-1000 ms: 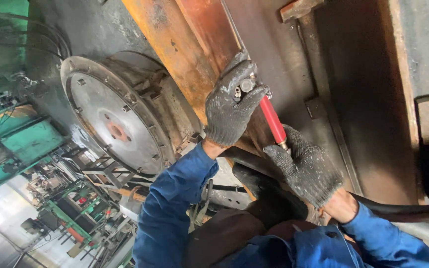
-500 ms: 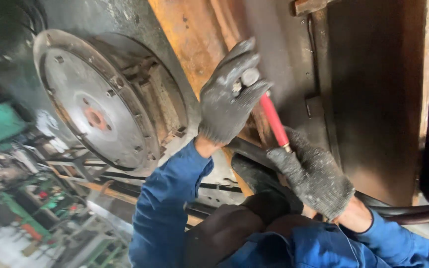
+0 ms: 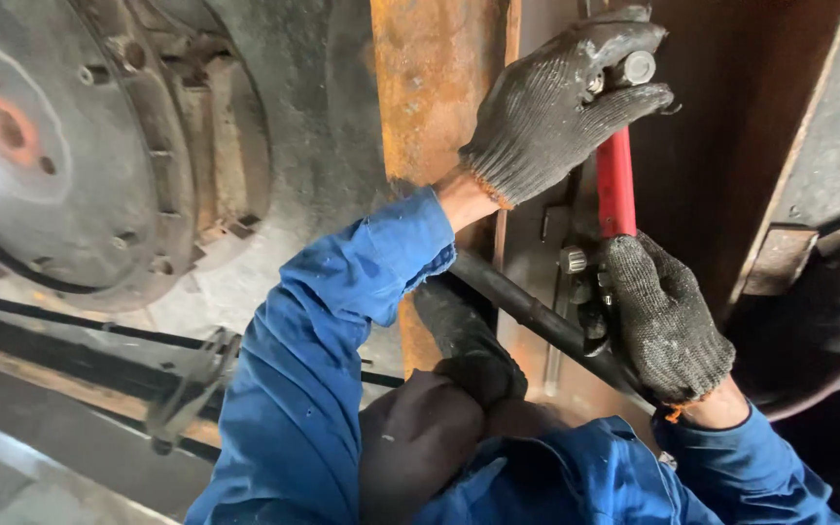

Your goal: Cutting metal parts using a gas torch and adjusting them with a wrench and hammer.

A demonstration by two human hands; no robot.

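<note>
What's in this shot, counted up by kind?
Gloved hands: 2, left and right
Red-handled tool: 1
Round metal disc: 1
Rusty beam: 1
Dark bar: 1
Total: 6

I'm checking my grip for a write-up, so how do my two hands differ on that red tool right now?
The left hand sits higher, at the metal head end of the red-handled tool, fingers curled over it; the right hand sits lower, wrapped around the handle's bottom end. The left hand shows its back and wrist; the right hand's wrist disappears into the blue sleeve. Both wear dark knit gloves and grip the same tool.
</note>
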